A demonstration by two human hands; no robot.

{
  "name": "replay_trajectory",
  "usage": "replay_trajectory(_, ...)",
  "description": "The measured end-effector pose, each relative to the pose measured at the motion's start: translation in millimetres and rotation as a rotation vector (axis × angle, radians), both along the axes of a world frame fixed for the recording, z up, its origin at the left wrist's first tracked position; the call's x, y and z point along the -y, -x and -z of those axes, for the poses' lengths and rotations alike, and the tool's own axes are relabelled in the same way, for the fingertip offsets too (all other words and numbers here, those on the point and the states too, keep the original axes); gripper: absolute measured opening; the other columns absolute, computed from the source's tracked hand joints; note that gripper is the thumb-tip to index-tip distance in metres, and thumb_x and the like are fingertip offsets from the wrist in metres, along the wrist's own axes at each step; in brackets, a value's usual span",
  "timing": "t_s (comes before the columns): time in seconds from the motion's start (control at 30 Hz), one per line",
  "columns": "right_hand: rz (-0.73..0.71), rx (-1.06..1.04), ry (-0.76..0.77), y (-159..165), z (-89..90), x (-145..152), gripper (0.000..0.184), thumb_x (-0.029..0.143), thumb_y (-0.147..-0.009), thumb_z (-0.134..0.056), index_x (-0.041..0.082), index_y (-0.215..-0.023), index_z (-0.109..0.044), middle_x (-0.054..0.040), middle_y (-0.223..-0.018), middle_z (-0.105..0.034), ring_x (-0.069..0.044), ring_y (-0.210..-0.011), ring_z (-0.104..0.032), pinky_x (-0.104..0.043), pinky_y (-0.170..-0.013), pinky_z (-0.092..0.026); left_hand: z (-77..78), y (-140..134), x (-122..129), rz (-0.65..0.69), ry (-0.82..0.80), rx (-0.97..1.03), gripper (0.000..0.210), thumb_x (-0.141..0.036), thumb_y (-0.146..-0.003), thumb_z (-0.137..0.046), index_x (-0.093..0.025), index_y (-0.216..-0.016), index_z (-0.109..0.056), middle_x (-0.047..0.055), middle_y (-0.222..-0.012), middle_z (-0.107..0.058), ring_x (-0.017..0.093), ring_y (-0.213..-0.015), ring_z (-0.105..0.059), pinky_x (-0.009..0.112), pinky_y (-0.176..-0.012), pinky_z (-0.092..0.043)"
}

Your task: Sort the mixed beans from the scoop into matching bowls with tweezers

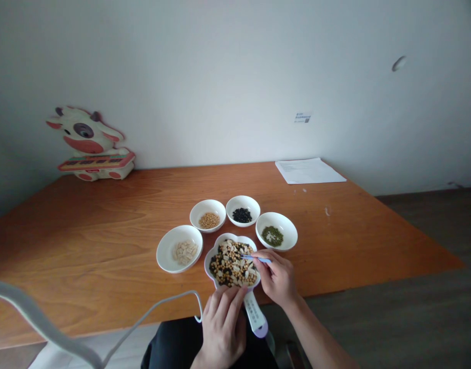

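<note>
My right hand [278, 277] pinches light-blue tweezers [263, 260], their tips among the mixed beans and pale seed pieces [232, 262]. This mix fills a white, flower-shaped dish with a handle [254, 310], near the table's front edge. My left hand [224, 320] is closed on the dish's near rim, left of the handle; its thumb is mostly hidden. Around the dish's far side stand white bowls: one with pale pieces [162, 254], one with yellow beans [195, 209], one with black beans [252, 204] and one with green beans [290, 234].
A cow-shaped toy keyboard [97, 161] stands at the back left of the wooden table [123, 215]. White papers [310, 170] lie at the back right by the wall. A white cable [154, 307] curves up beside my left hand.
</note>
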State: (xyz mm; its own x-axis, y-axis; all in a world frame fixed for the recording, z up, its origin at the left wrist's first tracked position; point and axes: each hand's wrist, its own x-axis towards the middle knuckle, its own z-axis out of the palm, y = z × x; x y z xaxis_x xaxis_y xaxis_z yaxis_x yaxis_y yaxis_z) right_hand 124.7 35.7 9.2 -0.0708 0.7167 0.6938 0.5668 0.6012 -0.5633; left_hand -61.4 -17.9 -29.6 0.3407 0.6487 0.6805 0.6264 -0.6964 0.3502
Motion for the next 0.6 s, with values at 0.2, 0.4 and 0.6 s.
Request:
replay_trajectory(0.2,-0.006,-0.031,0.015,-0.9,-0.9,2.4,0.021,0.007,-0.089,-0.053,0.018,-0.102,-0.064,-0.0068,-0.089,-0.071,-0.018,-0.082,-0.069,-0.028,-0.074,-0.056,1.6,0.6,-0.1,0.001,-0.002,-0.002,0.048,-0.004,-0.086,-0.046,-0.015,-0.132,-0.055,0.009,-0.113,-0.065,0.022,-0.104,-0.057,0.036,-0.090,-0.047)
replay_trajectory(0.4,-0.022,-0.030,0.014,-0.1,-1.4,1.4,0.020,0.006,-0.089,-0.053,0.018,-0.100,-0.064,-0.0062,-0.086,-0.070,-0.017,-0.079,-0.068,-0.028,-0.070,-0.056,1.0,1.2,0.3,-0.006,0.000,-0.007,0.049,-0.005,-0.086,-0.046,-0.017,-0.133,-0.055,0.009,-0.113,-0.065,0.023,-0.105,-0.058,0.037,-0.090,-0.048)
replay_trajectory(0.6,0.037,0.007,-0.028,0.2,2.9,-1.9,0.024,0.006,-0.090,-0.055,0.020,-0.108,-0.065,-0.0064,-0.096,-0.073,-0.018,-0.089,-0.070,-0.029,-0.080,-0.058,1.4,0.0,-0.9,-0.012,-0.001,-0.009,0.047,-0.006,-0.087,-0.046,-0.018,-0.132,-0.055,0.008,-0.111,-0.066,0.022,-0.102,-0.060,0.036,-0.089,-0.049)
